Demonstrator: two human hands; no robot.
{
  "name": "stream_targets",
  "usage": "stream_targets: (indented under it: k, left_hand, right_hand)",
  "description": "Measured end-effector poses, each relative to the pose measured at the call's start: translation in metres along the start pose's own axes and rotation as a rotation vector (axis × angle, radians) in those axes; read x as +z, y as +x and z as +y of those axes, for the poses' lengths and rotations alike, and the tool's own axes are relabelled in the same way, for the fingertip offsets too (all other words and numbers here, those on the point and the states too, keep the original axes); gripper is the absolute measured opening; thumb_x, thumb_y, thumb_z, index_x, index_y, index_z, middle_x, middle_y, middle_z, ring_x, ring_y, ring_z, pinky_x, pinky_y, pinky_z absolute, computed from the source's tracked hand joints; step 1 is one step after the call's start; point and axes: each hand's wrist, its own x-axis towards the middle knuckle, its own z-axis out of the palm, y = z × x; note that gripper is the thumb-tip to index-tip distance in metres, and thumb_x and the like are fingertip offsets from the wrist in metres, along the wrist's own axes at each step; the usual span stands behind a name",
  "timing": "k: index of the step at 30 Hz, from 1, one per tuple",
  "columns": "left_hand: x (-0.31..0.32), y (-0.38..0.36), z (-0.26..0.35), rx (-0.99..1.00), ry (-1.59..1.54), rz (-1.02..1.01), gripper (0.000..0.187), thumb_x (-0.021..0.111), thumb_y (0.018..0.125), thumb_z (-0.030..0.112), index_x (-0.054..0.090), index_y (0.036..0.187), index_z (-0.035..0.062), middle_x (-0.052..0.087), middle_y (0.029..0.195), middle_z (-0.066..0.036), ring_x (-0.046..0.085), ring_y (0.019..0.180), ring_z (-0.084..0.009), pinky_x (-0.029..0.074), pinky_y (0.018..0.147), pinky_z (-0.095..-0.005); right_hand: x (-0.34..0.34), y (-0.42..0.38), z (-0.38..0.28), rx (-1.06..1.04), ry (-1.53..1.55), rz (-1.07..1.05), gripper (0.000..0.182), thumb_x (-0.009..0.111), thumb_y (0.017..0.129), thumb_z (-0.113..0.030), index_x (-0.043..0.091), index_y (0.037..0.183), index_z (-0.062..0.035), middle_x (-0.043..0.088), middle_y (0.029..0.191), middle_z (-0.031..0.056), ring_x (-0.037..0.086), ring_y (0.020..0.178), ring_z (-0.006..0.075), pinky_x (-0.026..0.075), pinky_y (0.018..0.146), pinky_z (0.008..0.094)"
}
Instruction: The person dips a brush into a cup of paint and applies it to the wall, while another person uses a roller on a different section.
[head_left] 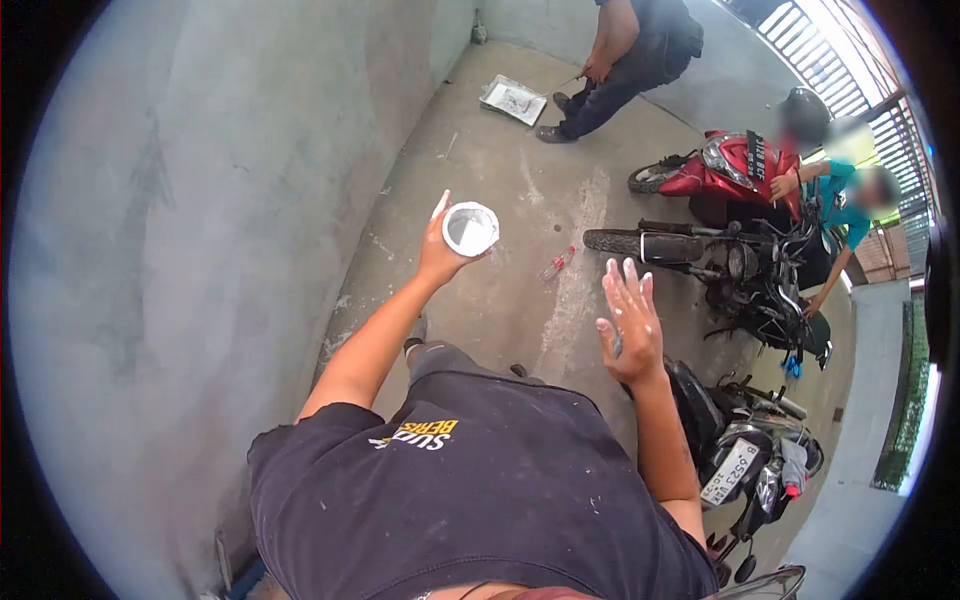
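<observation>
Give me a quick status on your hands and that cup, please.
Left hand grips small round white cup, raised. Right hand open, empty. Clear plastic bottle lies on grey concrete floor below; parked black motorcycle at right.

Left hand (440, 250) gripping white cup (470, 229), raised over concrete floor (500, 300); right hand (630, 325) empty, fingers spread, right of the cup, near black motorcycle (740, 275).

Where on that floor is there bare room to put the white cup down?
The left hand holds the white cup; the right hand is open. Bare concrete floor lies between the grey wall and the small bottle, and on toward the paint tray. The right side is crowded with parked motorcycles.
</observation>
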Motion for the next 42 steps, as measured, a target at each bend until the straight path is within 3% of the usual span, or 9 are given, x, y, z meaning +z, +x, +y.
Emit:
stream_targets:
  k: [2, 11, 13, 15, 19, 21, 27, 34, 42]
  left_hand:
    - [-0.001, 0.018, -0.022, -0.049, -0.086, 0.052, 0.077, 0.097, 0.055, 0.030, 0.062, 0.119, 0.0054, 0.047, 0.147, -0.022, 0.043, 0.139, -0.0325, 0.042, 0.110, -0.0428]
    - [-0.061, 0.107, -0.100, 0.018, -0.098, -0.165, 0.084, 0.097, 0.056, 0.029, 0.058, 0.127, 0.0033, 0.037, 0.155, -0.020, 0.054, 0.130, -0.0284, 0.045, 0.107, -0.0387]
    - [-0.070, 0.108, -0.118, 0.100, -0.024, -0.179, 0.094, 0.097, 0.056, 0.028, 0.052, 0.135, 0.0030, 0.044, 0.151, -0.018, 0.055, 0.127, -0.0259, 0.045, 0.106, -0.0377]
    - [-0.074, 0.100, -0.126, -0.110, -0.247, -0.157, 0.105, 0.098, 0.058, 0.025, 0.043, 0.144, 0.0027, 0.055, 0.140, -0.015, 0.057, 0.123, -0.0228, 0.046, 0.105, -0.0366]
    - [-0.096, 0.097, -0.115, -0.093, -0.225, -0.233, 0.115, 0.097, 0.059, 0.019, 0.031, 0.151, 0.0017, 0.065, 0.123, -0.011, 0.062, 0.114, -0.0212, 0.049, 0.102, -0.0354]
    - [-0.119, 0.095, -0.086, -0.099, -0.248, -0.253, 0.114, 0.096, 0.060, 0.019, 0.031, 0.152, 0.0029, 0.065, 0.122, -0.011, 0.062, 0.115, -0.0211, 0.049, 0.102, -0.0358]
    - [-0.164, 0.068, -0.014, -0.055, -0.168, -0.306, 0.085, 0.096, 0.058, 0.019, 0.053, 0.131, 0.0051, 0.038, 0.157, -0.011, 0.059, 0.121, -0.0222, 0.048, 0.105, -0.0358]
    - [-0.151, -0.003, 0.048, -0.109, -0.147, -0.242, 0.093, 0.096, 0.058, 0.019, 0.049, 0.137, 0.0056, 0.035, 0.158, -0.010, 0.053, 0.129, -0.0227, 0.043, 0.111, -0.0376]
    - [-0.141, -0.064, 0.102, -0.099, -0.111, -0.038, 0.099, 0.097, 0.056, 0.022, 0.047, 0.139, 0.0041, 0.027, 0.162, -0.014, 0.035, 0.145, -0.0315, 0.031, 0.119, -0.0433]
  right_hand:
    - [0.022, 0.006, -0.013, 0.032, -0.051, -0.028, 0.059, 0.063, 0.087, -0.008, 0.047, 0.144, -0.0007, 0.044, 0.152, 0.0193, 0.033, 0.145, 0.0400, 0.017, 0.120, 0.0530]
    - [0.073, 0.081, -0.084, 0.175, -0.215, -0.203, 0.061, 0.067, 0.089, -0.025, 0.048, 0.144, -0.0046, 0.052, 0.146, 0.0138, 0.046, 0.137, 0.0336, 0.032, 0.115, 0.0512]
    - [0.088, 0.088, -0.099, 0.224, -0.234, -0.248, 0.060, 0.067, 0.090, -0.028, 0.049, 0.144, -0.0066, 0.053, 0.145, 0.0130, 0.046, 0.137, 0.0336, 0.032, 0.115, 0.0508]
    - [0.106, 0.086, -0.102, 0.267, -0.218, -0.257, 0.059, 0.066, 0.091, -0.031, 0.049, 0.143, -0.0070, 0.054, 0.144, 0.0123, 0.047, 0.136, 0.0344, 0.032, 0.115, 0.0509]
    - [0.120, 0.074, -0.098, 0.523, 0.320, -0.071, 0.058, 0.060, 0.097, -0.028, 0.044, 0.146, -0.0032, 0.045, 0.151, 0.0174, 0.042, 0.140, 0.0361, 0.024, 0.120, 0.0489]
    - [0.135, 0.062, -0.084, 0.528, 1.037, 0.380, 0.063, 0.052, 0.101, -0.041, 0.038, 0.151, -0.0057, 0.036, 0.156, 0.0217, 0.037, 0.143, 0.0385, 0.021, 0.121, 0.0495]
    - [0.130, 0.080, -0.035, 0.389, 1.917, 0.762, 0.083, 0.047, 0.098, -0.058, 0.020, 0.157, -0.0068, 0.020, 0.162, 0.0222, 0.019, 0.151, 0.0377, 0.014, 0.123, 0.0469]
    - [0.183, 0.036, 0.075, 0.416, 2.152, 0.879, 0.084, 0.045, 0.096, -0.063, 0.026, 0.155, -0.0057, 0.028, 0.160, 0.0195, 0.025, 0.149, 0.0332, 0.019, 0.123, 0.0463]
    - [0.165, 0.013, 0.082, 0.641, 2.151, 0.757, 0.078, 0.041, 0.097, -0.063, 0.033, 0.152, -0.0078, 0.035, 0.157, 0.0182, 0.030, 0.147, 0.0326, 0.021, 0.121, 0.0452]
